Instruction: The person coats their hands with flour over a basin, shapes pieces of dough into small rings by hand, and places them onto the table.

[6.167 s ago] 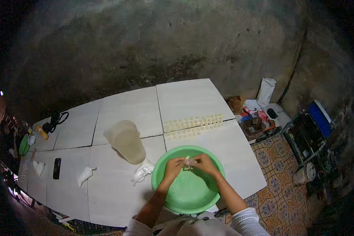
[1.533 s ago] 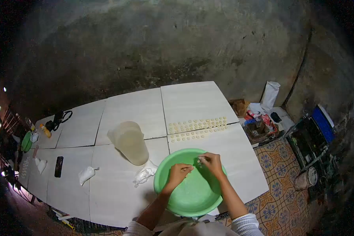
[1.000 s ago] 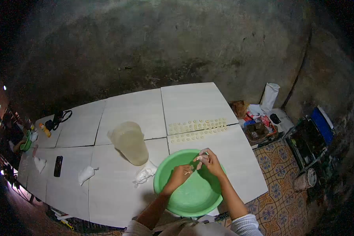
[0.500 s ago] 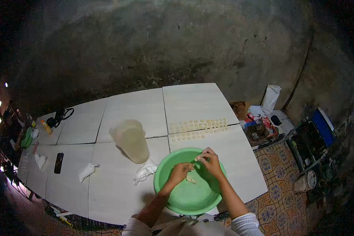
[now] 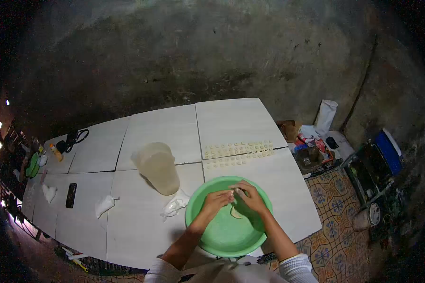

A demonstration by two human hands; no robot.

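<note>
Working over a green basin (image 5: 231, 238) at the near edge of a white-topped table (image 5: 283, 198), with left hand (image 5: 216, 203) and right hand (image 5: 251, 198) above its far half.

Grip: bringing curled fingertips of both hands together, close enough to look touching. Cannot tell whether pinching a small pale bit between them; mostly hidden by the fingers.

In work: one pale, dough-like strip (image 5: 236, 213), curved, showing just below the fingers, within the basin's outline. Cannot tell whether lying on the basin floor or hanging from the left hand.

Counted as done, by judgement: small pale round pieces (image 5: 238, 151), laid in several rows on the table beyond the basin, to both sides of a seam between panels. Apparently dimpled or ringed; too small to tell. Spaced apart in places, crowded too closely to number in others. Nearest row shorter than the rest, stopping partway along; best read as unfinished.

Counted as left, by judgement: the strip, not yet in the form of the rowed pieces, plus whatever may be between the fingertips. Full amount left: not readable from this view.

Standing by, to the left: translucent pitcher (image 5: 160, 170), seemingly upright; white bag (image 5: 175, 204), just beside the basin; second white bag (image 5: 106, 205), farther off; dark, flat, phone-like object (image 5: 71, 195), farther again.
</note>
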